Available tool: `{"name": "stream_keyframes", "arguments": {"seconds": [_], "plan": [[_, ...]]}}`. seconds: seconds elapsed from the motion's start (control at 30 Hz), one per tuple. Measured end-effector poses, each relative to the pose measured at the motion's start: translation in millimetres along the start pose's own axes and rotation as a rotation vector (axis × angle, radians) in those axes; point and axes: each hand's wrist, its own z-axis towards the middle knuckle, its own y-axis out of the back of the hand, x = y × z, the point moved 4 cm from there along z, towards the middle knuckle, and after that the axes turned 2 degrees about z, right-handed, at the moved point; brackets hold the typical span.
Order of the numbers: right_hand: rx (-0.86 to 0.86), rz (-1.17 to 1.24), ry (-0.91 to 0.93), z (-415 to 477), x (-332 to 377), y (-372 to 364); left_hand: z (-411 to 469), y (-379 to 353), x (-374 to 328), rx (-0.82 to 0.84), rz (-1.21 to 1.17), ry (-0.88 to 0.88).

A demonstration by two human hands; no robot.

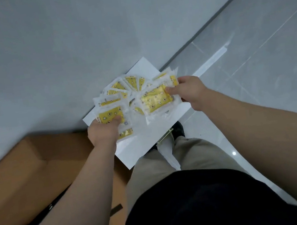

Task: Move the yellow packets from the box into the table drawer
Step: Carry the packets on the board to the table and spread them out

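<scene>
Several yellow packets in clear wrappers lie fanned out in the open white drawer (144, 148), which sticks out from under the grey table (35, 52). My left hand (103, 131) grips a yellow packet (110, 115) at the drawer's left side, thumb on top. My right hand (185, 88) pinches another yellow packet (154, 99) by its right edge, with more packets bunched behind its fingers. The loose pile of packets (125, 85) sits toward the drawer's back. The brown cardboard box (26, 172) stands open at lower left, beside my left forearm.
The grey tiled floor (250, 46) lies to the right, past the table's dark edge. My legs in beige trousers (181, 158) stand right at the drawer's front. A small metal fitting (164, 138) shows at the drawer's front corner.
</scene>
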Motion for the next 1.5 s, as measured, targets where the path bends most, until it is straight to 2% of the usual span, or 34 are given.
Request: {"name": "stream_keyframes", "arguments": {"seconds": [0.17,0.3,0.47,0.63,0.93,1.27,1.5], "plan": [[-0.041,0.197,0.098,-72,29,33,-39,14,-60,0.165,-0.008,-0.124],[-0.19,0.389,0.225,-126,36,69,-77,4,-114,0.349,0.053,-0.297],[-0.402,0.61,0.256,-181,2,111,-145,-30,-166,0.564,0.089,-0.505],[-0.638,0.852,0.274,-239,-57,157,-224,-90,-175,0.776,0.186,-0.626],[-0.965,1.215,0.32,-345,-181,256,-406,-198,-130,1.079,0.413,-0.839],[-1.221,1.428,0.256,-459,-361,388,-624,-314,-9,1.298,0.629,-0.839],[-1.373,1.573,0.227,-518,-440,462,-741,-378,48,1.384,0.74,-0.85]]}}
